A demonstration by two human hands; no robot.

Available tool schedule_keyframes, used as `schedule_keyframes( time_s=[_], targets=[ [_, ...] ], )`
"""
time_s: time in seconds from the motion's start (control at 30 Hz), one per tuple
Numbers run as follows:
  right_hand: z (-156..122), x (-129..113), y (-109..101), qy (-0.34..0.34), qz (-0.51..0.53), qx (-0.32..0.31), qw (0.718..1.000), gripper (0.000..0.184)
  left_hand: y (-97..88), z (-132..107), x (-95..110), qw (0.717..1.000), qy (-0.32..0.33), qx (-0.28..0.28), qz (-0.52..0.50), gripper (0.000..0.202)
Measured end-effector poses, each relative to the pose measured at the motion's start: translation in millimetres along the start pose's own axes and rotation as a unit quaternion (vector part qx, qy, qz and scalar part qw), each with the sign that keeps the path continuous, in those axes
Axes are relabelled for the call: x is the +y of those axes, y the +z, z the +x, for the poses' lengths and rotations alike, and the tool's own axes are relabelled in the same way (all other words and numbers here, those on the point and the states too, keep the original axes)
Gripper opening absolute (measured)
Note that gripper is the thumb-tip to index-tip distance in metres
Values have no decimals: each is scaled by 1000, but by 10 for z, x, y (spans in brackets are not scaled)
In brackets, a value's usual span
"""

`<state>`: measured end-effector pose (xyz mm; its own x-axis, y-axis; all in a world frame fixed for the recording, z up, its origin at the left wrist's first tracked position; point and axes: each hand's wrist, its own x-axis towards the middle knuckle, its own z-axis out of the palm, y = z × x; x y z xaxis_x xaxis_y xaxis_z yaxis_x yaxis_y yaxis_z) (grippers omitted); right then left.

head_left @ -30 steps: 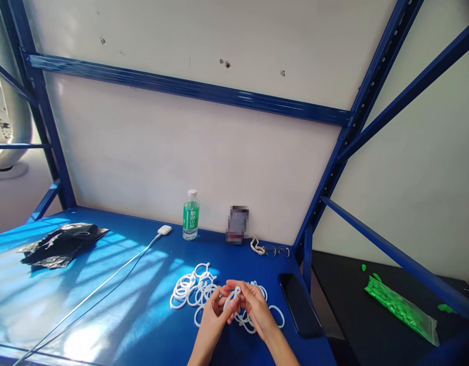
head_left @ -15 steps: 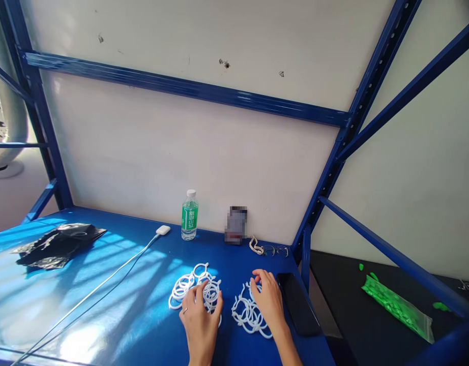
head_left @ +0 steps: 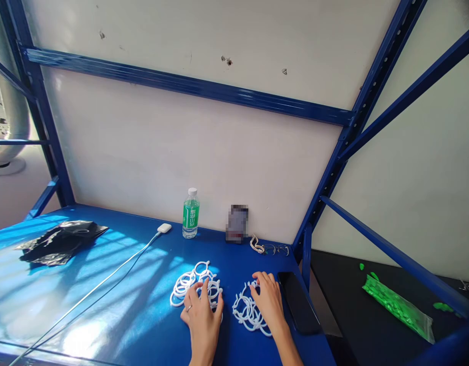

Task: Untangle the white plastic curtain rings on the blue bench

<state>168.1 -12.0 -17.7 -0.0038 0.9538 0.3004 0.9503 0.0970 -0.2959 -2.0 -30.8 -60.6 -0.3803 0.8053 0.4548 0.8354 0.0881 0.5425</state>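
Two loose piles of white plastic rings with small eyelets, like curtain rings, lie on the blue tabletop. My left hand [head_left: 202, 315] is over the near right side of the left ring pile [head_left: 183, 287], palm down. Its fingers and thumb are spread apart, and the fingertips reach in among the rings. Over the upper right of the right ring pile [head_left: 246, 311] is my right hand [head_left: 268, 300], fingers bent and apart, the tips at the pile's edge. Neither hand shows a ring lifted. The hands cover part of each pile.
A black phone [head_left: 298, 303] lies right of my right hand. Behind stand a water bottle [head_left: 191, 216] and a blurred upright device [head_left: 237, 224], with glasses [head_left: 276, 249] nearby. A white cable [head_left: 105, 279] and a black plastic bag [head_left: 62, 241] are at left. A green-filled bag [head_left: 397, 307] lies right.
The view has shifted slightly. The fingers of my right hand have come down a little toward the right pile; my left hand stays nearly in place. Both piles look the same.
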Motion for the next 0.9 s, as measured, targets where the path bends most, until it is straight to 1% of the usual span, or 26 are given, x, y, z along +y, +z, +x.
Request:
schedule_keyframes(
  time_s=[0.13,0.23,0.3,0.37,0.43,0.5,0.63,0.73,0.8,0.9],
  targets=[
    [16,14,31,-15,8,23,1000,20,-10,-6,13,999,12,16,-29,32],
    [26,20,36,-25,37,55,997,21,-8,-3,11,997,14,23,-69,30],
    [33,7,10,-33,83,82,993,21,-12,6,9,994,23,33,-105,29],
    [42,-26,-38,-43,157,99,982,21,-28,17,11,986,48,48,-149,29],
    [48,-74,-96,-61,243,97,963,22,-56,26,21,976,75,55,-196,29],
    [47,-129,-147,-84,326,73,939,23,-90,28,39,966,89,45,-239,29],
    [19,-220,-202,-110,482,-10,869,24,-147,23,81,945,88,-13,-314,29],
    [-7,-257,-215,-114,556,-59,821,24,-174,27,105,927,81,-57,-363,28],
    [-18,-268,-222,-112,580,-75,803,24,-193,33,118,911,81,-81,-396,28],
    [-25,-280,-237,-104,589,-83,797,24,-224,42,130,884,84,-120,-443,31]
  ],
)
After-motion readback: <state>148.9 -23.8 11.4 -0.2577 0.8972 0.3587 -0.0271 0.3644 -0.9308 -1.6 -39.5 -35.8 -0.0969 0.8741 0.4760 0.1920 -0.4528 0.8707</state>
